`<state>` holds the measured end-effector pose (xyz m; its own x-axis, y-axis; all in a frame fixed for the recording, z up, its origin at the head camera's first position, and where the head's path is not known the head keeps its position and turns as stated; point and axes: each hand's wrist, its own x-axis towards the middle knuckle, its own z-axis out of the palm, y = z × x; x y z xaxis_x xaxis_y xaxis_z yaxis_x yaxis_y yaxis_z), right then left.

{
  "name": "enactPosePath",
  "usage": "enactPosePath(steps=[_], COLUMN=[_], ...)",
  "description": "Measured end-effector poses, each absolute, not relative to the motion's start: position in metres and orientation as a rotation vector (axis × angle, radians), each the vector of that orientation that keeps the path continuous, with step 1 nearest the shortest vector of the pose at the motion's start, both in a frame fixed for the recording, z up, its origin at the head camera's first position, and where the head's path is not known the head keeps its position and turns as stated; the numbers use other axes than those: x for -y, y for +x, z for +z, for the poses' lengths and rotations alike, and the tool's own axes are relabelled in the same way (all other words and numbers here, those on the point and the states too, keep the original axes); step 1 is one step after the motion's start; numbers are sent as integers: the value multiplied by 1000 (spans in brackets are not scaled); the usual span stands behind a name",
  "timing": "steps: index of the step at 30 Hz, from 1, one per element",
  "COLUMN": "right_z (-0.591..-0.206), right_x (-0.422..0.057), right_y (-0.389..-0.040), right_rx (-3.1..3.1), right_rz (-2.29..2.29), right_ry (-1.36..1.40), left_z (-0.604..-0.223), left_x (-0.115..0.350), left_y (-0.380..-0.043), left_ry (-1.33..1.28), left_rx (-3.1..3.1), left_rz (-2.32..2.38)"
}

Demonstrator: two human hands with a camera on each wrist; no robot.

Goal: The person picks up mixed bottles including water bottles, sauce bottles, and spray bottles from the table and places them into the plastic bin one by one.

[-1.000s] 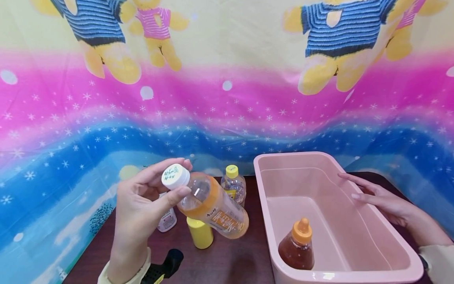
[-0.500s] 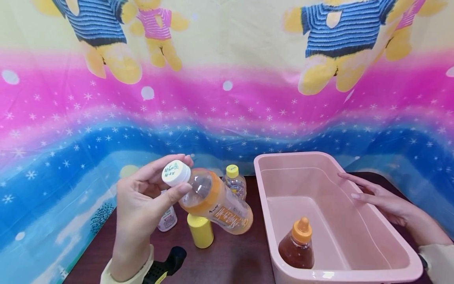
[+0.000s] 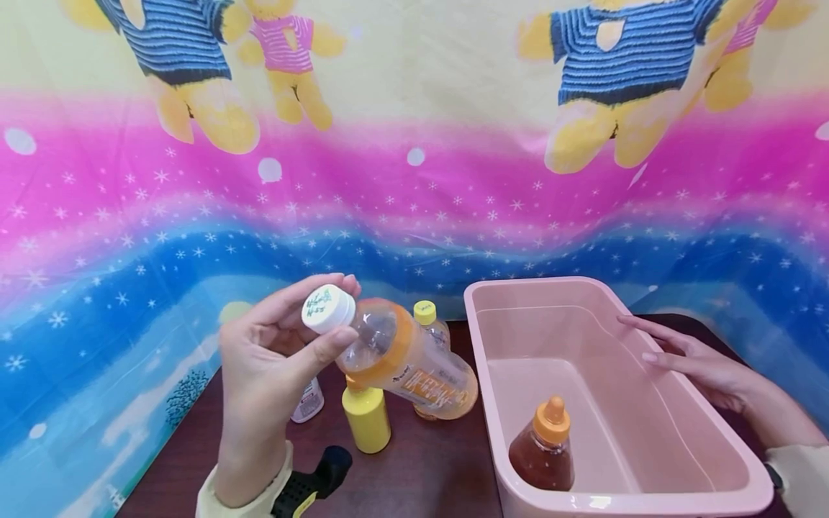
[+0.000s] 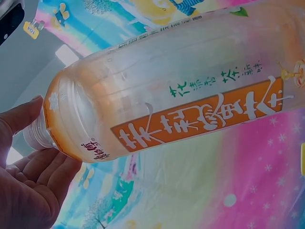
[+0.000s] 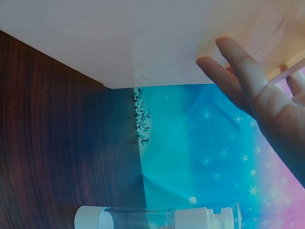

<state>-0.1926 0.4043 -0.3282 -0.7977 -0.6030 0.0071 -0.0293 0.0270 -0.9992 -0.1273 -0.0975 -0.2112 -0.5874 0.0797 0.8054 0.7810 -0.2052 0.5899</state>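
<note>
My left hand [image 3: 272, 360] pinches a clear plastic drink bottle [image 3: 414, 367] by the neck, just under its white cap, between thumb and fingers. The bottle hangs tilted above the table, its base lower and pointing toward the left rim of a pink tub [image 3: 476, 345]. In the left wrist view the bottle's orange label [image 4: 200, 117] with white characters faces the camera. My right hand [image 3: 719, 374] rests at the tub's right rim. Its extended fingers [image 5: 238, 71] touch the outer wall. A brown-red squeeze bottle [image 3: 544, 457] with an orange nozzle cap stands inside the tub.
On the dark wooden table [image 3: 421, 475] stand a yellow bottle [image 3: 366, 421], a yellow-capped clear bottle [image 3: 424, 314] partly hidden by the held one, and a whitish bottle [image 3: 309, 403] behind my left hand. The right wrist view shows another clear bottle [image 5: 152, 217] with white ends.
My left hand has moved slightly right and up with the drink bottle, whose base has swung nearer the tub's left rim. The right hand and the tub have stayed in place.
</note>
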Motion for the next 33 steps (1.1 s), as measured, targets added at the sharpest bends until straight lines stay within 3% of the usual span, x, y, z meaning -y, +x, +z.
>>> enactPosePath(steps=[33], right_z=[-327], right_x=[-405], right_y=[-192], right_rx=[-1862], right_rz=[-1828], right_ry=[-622], left_z=[-202], left_x=[59], left_y=[-132], left_ry=[-1016], left_rx=[1574], left_rz=[-1837])
